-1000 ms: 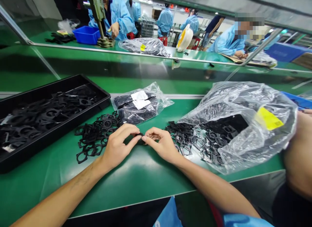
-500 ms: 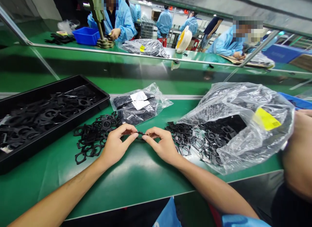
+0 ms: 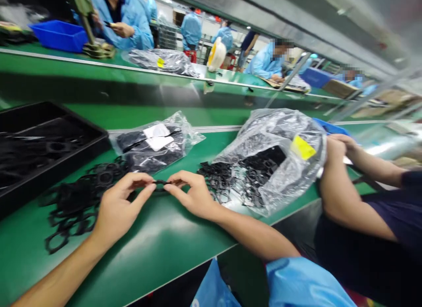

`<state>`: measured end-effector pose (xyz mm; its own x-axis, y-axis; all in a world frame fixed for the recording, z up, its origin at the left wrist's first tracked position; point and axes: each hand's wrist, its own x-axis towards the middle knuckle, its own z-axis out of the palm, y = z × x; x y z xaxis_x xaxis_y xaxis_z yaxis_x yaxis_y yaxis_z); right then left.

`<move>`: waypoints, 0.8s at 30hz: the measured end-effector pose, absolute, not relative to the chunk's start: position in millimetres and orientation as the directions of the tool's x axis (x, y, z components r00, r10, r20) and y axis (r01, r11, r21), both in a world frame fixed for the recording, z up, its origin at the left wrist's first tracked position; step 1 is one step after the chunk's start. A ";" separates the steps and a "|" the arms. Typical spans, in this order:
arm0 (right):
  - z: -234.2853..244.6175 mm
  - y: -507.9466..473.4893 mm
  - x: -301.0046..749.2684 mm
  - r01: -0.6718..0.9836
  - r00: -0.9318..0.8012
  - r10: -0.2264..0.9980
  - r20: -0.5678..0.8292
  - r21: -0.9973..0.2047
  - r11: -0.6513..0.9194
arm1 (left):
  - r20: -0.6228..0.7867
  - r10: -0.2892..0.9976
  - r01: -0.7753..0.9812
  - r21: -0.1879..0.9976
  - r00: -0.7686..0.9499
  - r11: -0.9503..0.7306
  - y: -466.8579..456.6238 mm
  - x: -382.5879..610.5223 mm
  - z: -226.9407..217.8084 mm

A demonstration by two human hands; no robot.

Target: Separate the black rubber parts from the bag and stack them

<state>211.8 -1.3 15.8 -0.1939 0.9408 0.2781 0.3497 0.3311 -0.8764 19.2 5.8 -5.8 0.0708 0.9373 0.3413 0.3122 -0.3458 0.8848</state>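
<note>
Head view looks down on a green bench (image 3: pixel 165 245). Near its middle the left hand (image 3: pixel 115 210) and the right hand (image 3: pixel 194 198) meet. Each pinches one end of a small black part (image 3: pixel 160 183) between thumb and forefinger, with the fingers (image 3: pixel 140 179) pressed together on it. The part sits between the two hands, low over the bench; whether it touches the surface cannot be told, and its shape is too small to make out.

Just left of the left hand lies a loose pile of black frame-shaped parts (image 3: pixel 74 203), blurred here. Beyond the pile stands a black tray (image 3: pixel 99 137) holding more dark parts. Behind the hands lies a small clear bag (image 3: pixel 184 135) with white labels, filled with black pieces. To the right of the right hand a large clear bag (image 3: pixel 283 126) with a yellow label lies on its side, and spilled parts (image 3: pixel 214 177) reach from its mouth toward that hand. A co-worker's bare arm (image 3: pixel 339 192) rests against the bag's right side. Across the line, people in light blue coats work at a farther bench, where a blue bin (image 3: pixel 57 34) stands.
</note>
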 end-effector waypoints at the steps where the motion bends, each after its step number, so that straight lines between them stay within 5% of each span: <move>1: 14.3 -1.8 211.8 0.355 -0.200 0.944 0.262 -0.879 0.319 | 0.323 0.944 0.296 0.897 0.064 -0.327 6.1 19.1 -7.0; 13: 14.1 -2.1 213.1 0.319 -0.178 0.960 0.215 -0.911 0.263 | 0.206 0.975 0.286 0.932 0.087 -0.222 7.7 15.4 -9.9; 24: 12.6 3.1 213.9 0.214 -0.174 0.975 0.135 -0.962 0.171 | 0.309 0.939 0.363 0.866 0.152 -0.344 4.1 19.1 -6.3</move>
